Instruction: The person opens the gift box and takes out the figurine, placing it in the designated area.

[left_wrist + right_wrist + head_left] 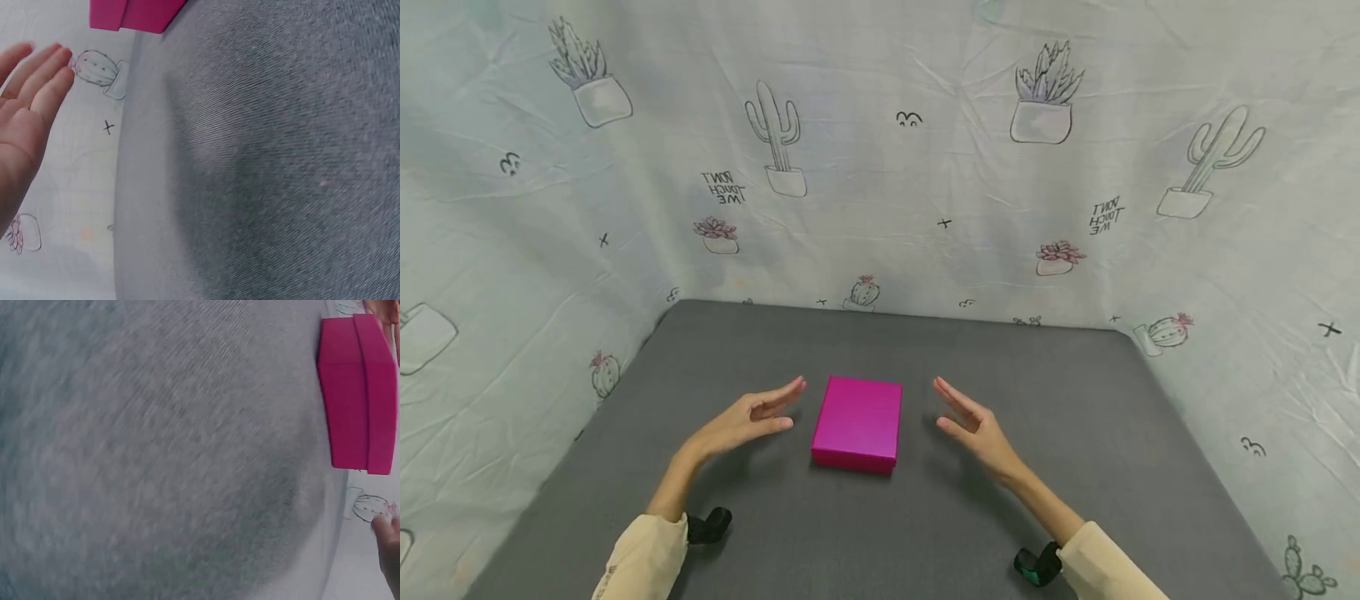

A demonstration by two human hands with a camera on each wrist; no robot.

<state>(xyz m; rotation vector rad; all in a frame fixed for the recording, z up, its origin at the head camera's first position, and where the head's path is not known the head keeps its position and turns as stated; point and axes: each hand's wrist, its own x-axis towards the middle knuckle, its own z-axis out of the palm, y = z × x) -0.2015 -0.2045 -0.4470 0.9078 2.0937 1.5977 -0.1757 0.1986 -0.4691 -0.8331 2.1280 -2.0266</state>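
A closed magenta box (858, 423) with a lid lies flat on the grey table, between the two hands in the head view. To its left hovers my left hand (756, 419), fingers extended toward the box and thumb apart, holding nothing. My right hand (976, 429) is raised on the other side, fingers loosely straight and apart from the box. The left wrist view has the left palm (22, 119) at its left edge and a corner of the box (140, 14) at the top. In the right wrist view, the lid seam shows along the side of the box (350, 394).
The table (880, 533) is covered in grey cloth. A pale curtain (865, 167) printed with cacti surrounds its back and sides. Black bands with small devices sit at the left wrist (709, 527) and right wrist (1038, 565), by cream sleeves (647, 560).
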